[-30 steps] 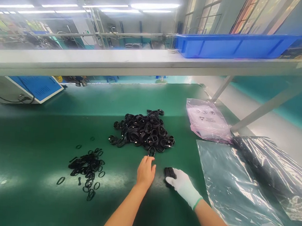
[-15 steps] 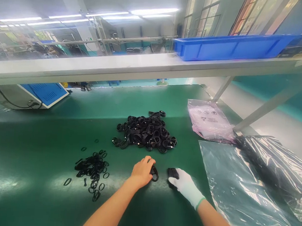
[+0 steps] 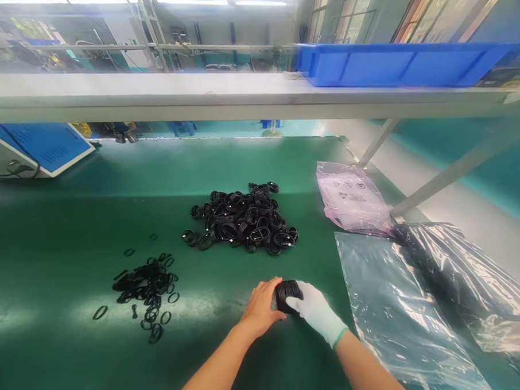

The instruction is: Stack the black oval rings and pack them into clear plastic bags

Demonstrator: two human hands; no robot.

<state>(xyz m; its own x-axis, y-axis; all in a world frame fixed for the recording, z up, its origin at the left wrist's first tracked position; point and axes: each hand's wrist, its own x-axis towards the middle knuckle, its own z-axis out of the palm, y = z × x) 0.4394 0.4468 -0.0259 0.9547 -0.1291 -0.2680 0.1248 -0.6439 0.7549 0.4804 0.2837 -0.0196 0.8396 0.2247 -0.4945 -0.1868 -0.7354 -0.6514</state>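
Observation:
My right hand [image 3: 313, 306], in a white glove, grips a row of coiled black cables [image 3: 286, 295] from its right side. The coils stand packed side by side just above the green tabletop or on it; I cannot tell which. My bare left hand [image 3: 261, 304] closes on the left end of the same row, fingertips on top and thumb low. The coil it carried is hidden by the hand or merged into the row. Beyond my hands lies a big heap of coiled black cables [image 3: 245, 220], some with metal plug ends showing.
Small black bands [image 3: 148, 288] lie scattered at left on the green table [image 3: 69, 232]. At right are a clear plastic bag [image 3: 393, 304], a pink bag [image 3: 350, 196] and a dark plastic-wrapped bundle [image 3: 467, 279]. A shelf [image 3: 182, 94] spans above, bearing a blue bin [image 3: 399, 66].
My left hand has moved right, bringing its single coil against the row in my right hand. The two hands, apart before, now meet at the row. The view has shifted a little.

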